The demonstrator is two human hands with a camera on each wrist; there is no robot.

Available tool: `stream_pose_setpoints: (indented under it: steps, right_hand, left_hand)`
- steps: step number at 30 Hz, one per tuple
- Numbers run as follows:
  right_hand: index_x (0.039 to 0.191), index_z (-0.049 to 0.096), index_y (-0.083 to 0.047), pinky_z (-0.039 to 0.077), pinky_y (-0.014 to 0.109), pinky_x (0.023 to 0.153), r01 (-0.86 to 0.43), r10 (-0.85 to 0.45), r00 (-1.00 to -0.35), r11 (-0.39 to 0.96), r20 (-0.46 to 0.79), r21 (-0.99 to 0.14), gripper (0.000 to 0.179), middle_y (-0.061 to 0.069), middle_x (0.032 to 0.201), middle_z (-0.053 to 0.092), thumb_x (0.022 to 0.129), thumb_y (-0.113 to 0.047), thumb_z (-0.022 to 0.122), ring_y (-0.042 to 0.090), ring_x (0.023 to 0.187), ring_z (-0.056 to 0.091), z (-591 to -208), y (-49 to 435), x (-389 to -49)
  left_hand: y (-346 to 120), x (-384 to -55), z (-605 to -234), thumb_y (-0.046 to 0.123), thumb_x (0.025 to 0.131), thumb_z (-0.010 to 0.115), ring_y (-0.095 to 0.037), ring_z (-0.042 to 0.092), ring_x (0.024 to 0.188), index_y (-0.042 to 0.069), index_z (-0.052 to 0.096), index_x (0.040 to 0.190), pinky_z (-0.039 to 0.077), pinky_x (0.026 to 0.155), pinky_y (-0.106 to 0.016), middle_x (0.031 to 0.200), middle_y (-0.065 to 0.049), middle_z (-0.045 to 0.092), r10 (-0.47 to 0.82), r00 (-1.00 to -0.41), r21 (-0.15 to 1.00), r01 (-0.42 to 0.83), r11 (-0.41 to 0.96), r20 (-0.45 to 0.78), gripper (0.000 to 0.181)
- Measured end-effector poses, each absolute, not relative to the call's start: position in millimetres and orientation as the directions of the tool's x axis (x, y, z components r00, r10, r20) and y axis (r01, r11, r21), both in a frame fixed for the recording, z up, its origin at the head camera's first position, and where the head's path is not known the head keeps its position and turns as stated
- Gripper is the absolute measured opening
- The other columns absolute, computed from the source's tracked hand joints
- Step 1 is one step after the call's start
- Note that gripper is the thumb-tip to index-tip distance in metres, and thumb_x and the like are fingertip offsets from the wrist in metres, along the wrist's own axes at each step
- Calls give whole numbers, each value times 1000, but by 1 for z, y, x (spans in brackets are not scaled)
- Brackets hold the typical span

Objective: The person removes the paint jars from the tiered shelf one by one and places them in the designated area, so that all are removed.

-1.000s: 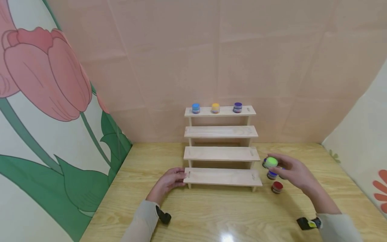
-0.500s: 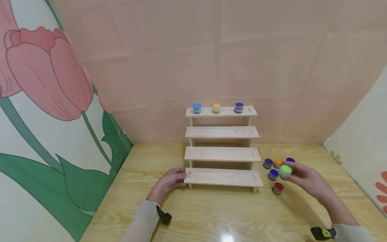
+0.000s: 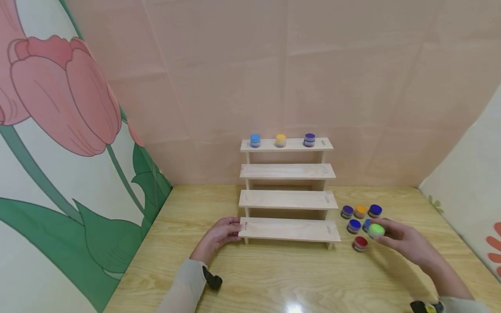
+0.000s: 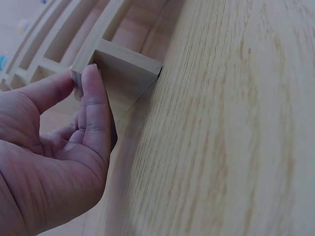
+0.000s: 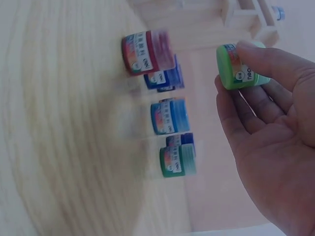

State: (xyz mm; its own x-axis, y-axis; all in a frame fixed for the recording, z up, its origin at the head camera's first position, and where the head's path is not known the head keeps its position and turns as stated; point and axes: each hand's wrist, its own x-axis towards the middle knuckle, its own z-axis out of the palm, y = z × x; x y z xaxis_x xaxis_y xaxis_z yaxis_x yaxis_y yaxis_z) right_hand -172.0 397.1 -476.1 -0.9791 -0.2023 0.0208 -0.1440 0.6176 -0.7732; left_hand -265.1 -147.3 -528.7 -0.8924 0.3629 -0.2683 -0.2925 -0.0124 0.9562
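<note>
My left hand (image 3: 218,234) pinches the left end of the lowest board on a four-tier wooden shelf (image 3: 289,229). Up close in the left wrist view, the thumb and a finger grip the corner of that board (image 4: 125,59). Between the thumb and fingers of my right hand (image 3: 411,245) is a light green paint jar (image 3: 376,230), held above the table. Beneath and beside it stand several other paint jars, among them a red jar (image 3: 360,243), an orange jar (image 3: 360,211) and a blue jar (image 3: 354,226). The right wrist view also shows a dark green jar (image 5: 172,162).
On the top tier stand a light blue jar (image 3: 255,141), a yellow jar (image 3: 280,140) and a purple jar (image 3: 309,140). The wood-grain table (image 3: 250,278) meets a pink back wall (image 3: 211,95), and a tulip-patterned wall (image 3: 62,95) rises on the left.
My right hand has carried the light green jar rightward and toward me, away from the shelf, uncovering several jars behind it. The left hand keeps its grip on the shelf.
</note>
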Motion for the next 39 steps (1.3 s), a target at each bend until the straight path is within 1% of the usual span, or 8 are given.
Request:
stream_pose_setpoints:
  steps: [4, 21, 24, 27, 30, 34, 37, 39]
  right_hand:
    - [149, 47, -3, 53, 18, 83, -121, -223, -975, 598, -20, -792, 58, 35, 150, 39, 101, -33, 63, -20, 106, 45, -481, 400, -172]
    - [148, 46, 0, 52, 17, 84, -69, -210, -975, 614, -78, -786, 62, 35, 146, 45, 99, -33, 66, -17, 105, 49, -504, 416, -178]
    - [147, 48, -1, 51, 15, 84, -59, -201, -975, 642, -94, -764, 61, 35, 147, 44, 99, -33, 67, -5, 112, 54, -508, 418, -179]
    - [146, 50, -3, 49, 15, 84, -62, -192, -977, 682, -96, -729, 60, 34, 147, 44, 98, -34, 67, 25, 123, 57, -513, 419, -180]
    - [145, 52, -2, 53, 31, 91, -82, -195, -977, 709, -83, -701, 59, 34, 146, 45, 98, -34, 68, 50, 129, 48, -516, 420, -181]
    - [143, 53, 0, 48, 62, 97, -93, -196, -978, 706, -68, -702, 59, 35, 143, 48, 96, -31, 70, 55, 128, 47, -522, 420, -182]
    - [142, 53, -1, 49, 61, 96, -91, -187, -980, 714, -64, -695, 59, 34, 142, 50, 95, -30, 72, 51, 126, 51, -526, 421, -182]
    - [142, 54, -2, 54, 47, 94, -96, -188, -980, 722, -60, -685, 58, 32, 141, 51, 94, -30, 73, 41, 123, 55, -527, 422, -182]
  left_hand:
    - [-147, -264, -528, 3, 98, 60, -15, 67, 84, -15, 44, 139, 58, 71, -27, 99, -8, 69, 372, -891, 957, -289, -18, -262, 48]
    - [-147, -265, -528, 3, 98, 61, -14, 67, 83, -15, 45, 139, 58, 69, -25, 97, -7, 69, 361, -892, 954, -300, -20, -273, 47]
    - [-147, -265, -527, 2, 98, 60, -14, 67, 82, -15, 44, 139, 58, 69, -25, 96, -6, 69, 363, -891, 954, -300, -19, -273, 47]
    - [-147, -265, -527, 2, 98, 60, -15, 66, 83, -15, 44, 140, 58, 70, -26, 98, -7, 69, 361, -890, 952, -305, -22, -277, 47]
    - [-147, -266, -526, 2, 99, 60, -15, 66, 83, -15, 44, 140, 58, 71, -26, 100, -8, 68, 356, -893, 953, -301, -17, -276, 47]
    - [-147, -266, -526, 2, 99, 60, -16, 66, 84, -15, 44, 140, 58, 71, -27, 101, -9, 68, 354, -895, 955, -298, -16, -273, 47]
    - [-147, -265, -527, 1, 98, 60, -16, 66, 83, -15, 44, 139, 58, 71, -27, 100, -9, 68, 355, -893, 953, -301, -18, -276, 46]
    - [-147, -264, -527, 1, 98, 60, -15, 66, 83, -15, 45, 139, 58, 70, -26, 99, -8, 69, 353, -893, 952, -306, -17, -281, 46]
